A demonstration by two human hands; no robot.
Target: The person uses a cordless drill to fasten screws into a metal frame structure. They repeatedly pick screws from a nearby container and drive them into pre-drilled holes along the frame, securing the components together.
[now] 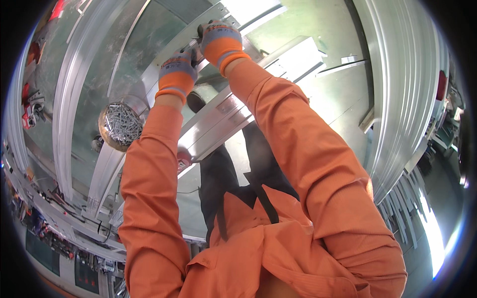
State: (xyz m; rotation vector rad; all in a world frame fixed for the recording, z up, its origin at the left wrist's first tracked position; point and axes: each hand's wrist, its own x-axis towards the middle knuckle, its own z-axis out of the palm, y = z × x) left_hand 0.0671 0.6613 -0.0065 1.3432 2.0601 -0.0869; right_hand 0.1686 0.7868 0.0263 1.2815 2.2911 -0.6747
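Observation:
Grey-and-orange work gloves cover both my hands. My left hand (pixel 178 74) rests at a long silvery metal profile (pixel 154 74) that runs diagonally, its fingers curled in at the dark fingertips. Just ahead and to the right, my right hand (pixel 221 43) is closed by the same profile, near a flat plate with small holes (pixel 218 11). Whatever lies between the fingers of either hand is hidden or too small to name. Left of my left forearm stands a round bowl (pixel 103 130) full of loose screws (pixel 122 125).
A second pale metal profile (pixel 218 116) crosses in front of my legs. Beneath it, beside my left wrist, shows a dark round opening (pixel 196 102). Stacked long profiles line the right side (pixel 402 89) and the left side (pixel 74 94). Red tools (pixel 27 107) lie at the far left.

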